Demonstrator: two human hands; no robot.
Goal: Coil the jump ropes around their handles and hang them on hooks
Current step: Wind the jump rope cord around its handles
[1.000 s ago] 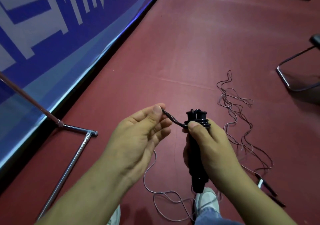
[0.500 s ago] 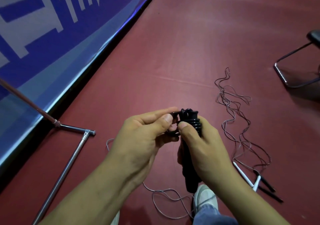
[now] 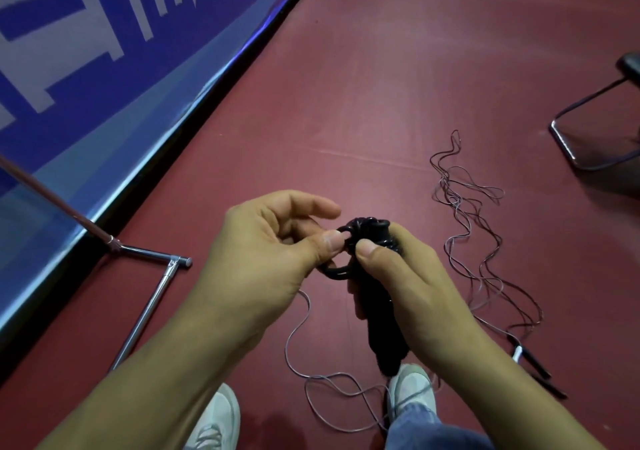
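A dark red floor [image 3: 381,85] fills most of the view, bordered on the left by a blue and white banner [image 3: 104,68] that runs diagonally into the distance. A chrome metal stand [image 3: 149,307] lies with its tubes on the floor near the banner, and the bent tube of a chair frame [image 3: 568,144] sits at the far right. Between that frame and the person, a tangle of thin jump ropes [image 3: 464,207] sprawls loose on the floor, ending in slim handles [image 3: 530,359] near the right forearm. The right hand [image 3: 405,286] is held above the floor with its fingers clenched round a black handle [image 3: 381,325], upright and slightly tilted, the thumb pressing on the coils wound at its top; whether it is one handle or a pair held together cannot be told. The left hand [image 3: 263,262] is just beside it, thumb and fingers grasping a loop of black cord [image 3: 334,271] that joins the coils. A thin grey cord [image 3: 332,383] trails from under the hands and curls on the floor between two white shoes [image 3: 216,418]
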